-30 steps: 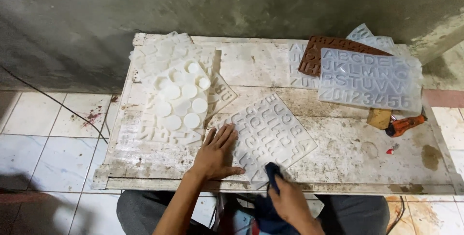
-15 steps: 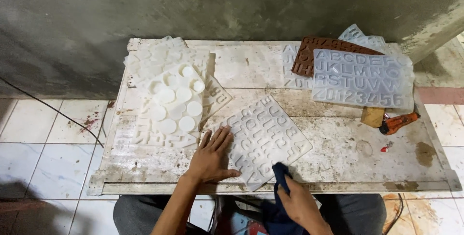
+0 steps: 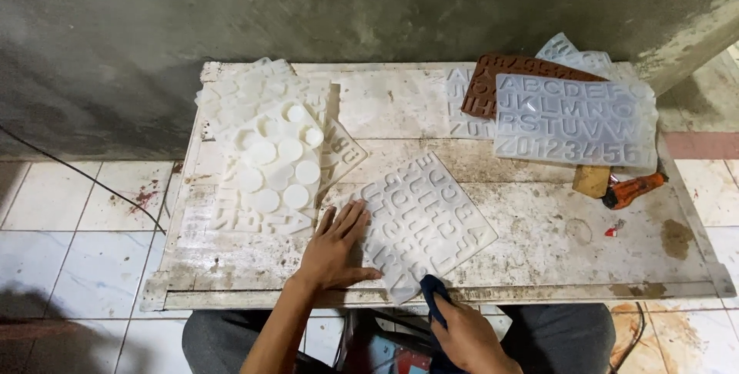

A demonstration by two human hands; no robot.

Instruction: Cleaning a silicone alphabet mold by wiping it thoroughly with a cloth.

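left hand (image 3: 336, 247) lay flat, fingers spread, on white letter mould (image 3: 423, 220) mid-frame; right hand (image 3: 467, 335) clenched on dark cloth (image 3: 433, 294) at desk (image 3: 539, 243) bottom edge.

The right hand (image 3: 469, 337) is cut off at the wrist by the bottom edge, and its fingers are wrapped in a dark blue cloth (image 3: 433, 295), so their grip cannot be seen. The brown letter mould (image 3: 493, 81) lies mostly hidden under a translucent letter mould (image 3: 573, 118). The left hand (image 3: 335, 247) covers the white letter mould's (image 3: 423, 220) near corner.
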